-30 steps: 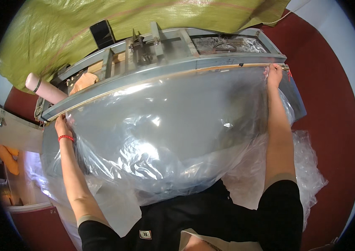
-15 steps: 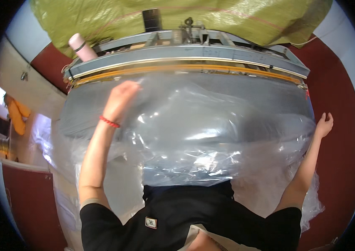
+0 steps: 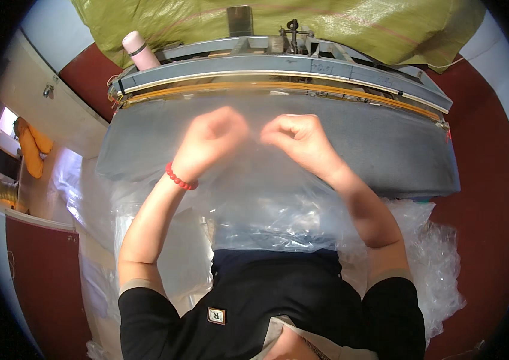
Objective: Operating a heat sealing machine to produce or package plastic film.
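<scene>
A sheet of clear plastic film (image 3: 266, 210) hangs down in front of me from between my raised hands and lies against my waist. My left hand (image 3: 215, 138), with a red beaded bracelet at the wrist, is blurred, its curled fingers closed on the film. Close to its right, my right hand (image 3: 302, 141) pinches the film between thumb and fingers. Both are over the grey cloth-covered work surface (image 3: 386, 144) of a long machine, a short gap between them.
Behind the surface run orange strips (image 3: 206, 88) and a grey metal frame (image 3: 236, 65). A pink bottle (image 3: 140, 51) stands at its left end, before a green-yellow woven sheet (image 3: 350, 30). Crumpled clear plastic (image 3: 428, 270) lies at my right. A door (image 3: 56, 90) stands at the left.
My right hand has swung in from the far right, from open to pinching the film beside my left hand. My left hand has moved slightly right. The spread film has gathered toward the middle.
</scene>
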Demonstrator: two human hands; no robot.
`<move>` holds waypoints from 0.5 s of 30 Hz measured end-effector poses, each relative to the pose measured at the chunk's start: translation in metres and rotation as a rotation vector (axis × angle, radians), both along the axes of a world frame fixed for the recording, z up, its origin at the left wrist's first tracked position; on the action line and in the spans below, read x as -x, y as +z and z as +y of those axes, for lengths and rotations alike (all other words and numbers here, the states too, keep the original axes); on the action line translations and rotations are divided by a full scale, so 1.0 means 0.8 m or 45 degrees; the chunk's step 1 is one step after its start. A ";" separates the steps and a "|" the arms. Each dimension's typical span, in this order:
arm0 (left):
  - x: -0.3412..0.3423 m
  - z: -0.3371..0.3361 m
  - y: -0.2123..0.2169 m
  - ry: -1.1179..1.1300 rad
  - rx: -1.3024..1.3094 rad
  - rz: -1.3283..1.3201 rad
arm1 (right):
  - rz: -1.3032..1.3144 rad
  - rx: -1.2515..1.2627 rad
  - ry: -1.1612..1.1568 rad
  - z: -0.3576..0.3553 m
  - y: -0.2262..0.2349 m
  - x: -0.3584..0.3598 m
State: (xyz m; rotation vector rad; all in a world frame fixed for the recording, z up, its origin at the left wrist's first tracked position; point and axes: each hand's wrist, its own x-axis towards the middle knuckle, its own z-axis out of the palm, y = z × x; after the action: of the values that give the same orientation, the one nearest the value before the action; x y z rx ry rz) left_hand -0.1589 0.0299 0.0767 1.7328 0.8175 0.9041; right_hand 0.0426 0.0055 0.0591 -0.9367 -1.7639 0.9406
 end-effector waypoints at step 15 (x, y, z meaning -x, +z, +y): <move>0.012 -0.009 -0.009 0.460 -1.054 0.373 | 0.147 -0.087 -0.149 -0.010 -0.030 0.041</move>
State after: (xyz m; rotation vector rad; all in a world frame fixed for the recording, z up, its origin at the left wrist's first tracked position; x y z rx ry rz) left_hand -0.1686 0.0226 0.0692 2.5247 1.0545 1.3785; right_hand 0.0096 -0.0025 0.0348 -0.9131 -1.6162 0.8382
